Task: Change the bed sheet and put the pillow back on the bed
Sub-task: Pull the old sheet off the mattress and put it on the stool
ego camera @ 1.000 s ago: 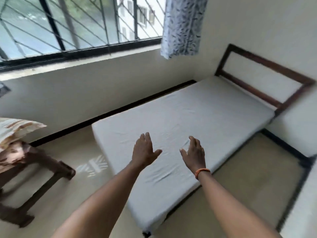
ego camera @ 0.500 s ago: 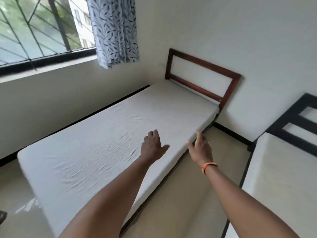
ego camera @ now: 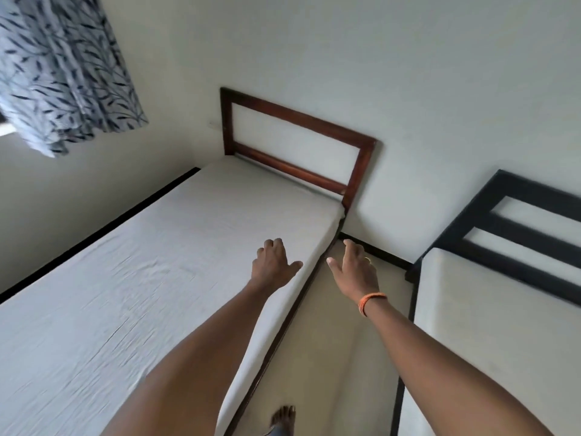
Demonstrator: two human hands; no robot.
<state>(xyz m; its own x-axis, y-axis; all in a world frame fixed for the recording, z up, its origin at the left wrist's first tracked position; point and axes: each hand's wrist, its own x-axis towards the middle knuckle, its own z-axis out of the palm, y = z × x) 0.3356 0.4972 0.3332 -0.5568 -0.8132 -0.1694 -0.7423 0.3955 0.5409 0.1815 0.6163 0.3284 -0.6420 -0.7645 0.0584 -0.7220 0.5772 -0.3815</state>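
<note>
A single bed with a white fitted sheet (ego camera: 151,278), lightly wrinkled, runs from lower left up to a brown wooden headboard (ego camera: 298,133) against the wall. My left hand (ego camera: 273,265) hovers over the sheet near the bed's right edge, fingers apart and holding nothing. My right hand (ego camera: 353,272), with an orange band at the wrist, is stretched out over the floor gap beside the bed, fingers spread and empty. No pillow is in view.
A second bed with a white mattress (ego camera: 490,341) and black headboard (ego camera: 515,228) stands on the right. A narrow beige floor strip (ego camera: 333,357) separates the beds; my bare foot (ego camera: 283,418) stands there. A leaf-patterned curtain (ego camera: 63,73) hangs at upper left.
My view has swung right, from the bed's foot and the window toward the headboard. Both hands moved along the bed's right edge; the stool with the pillow has left the view.
</note>
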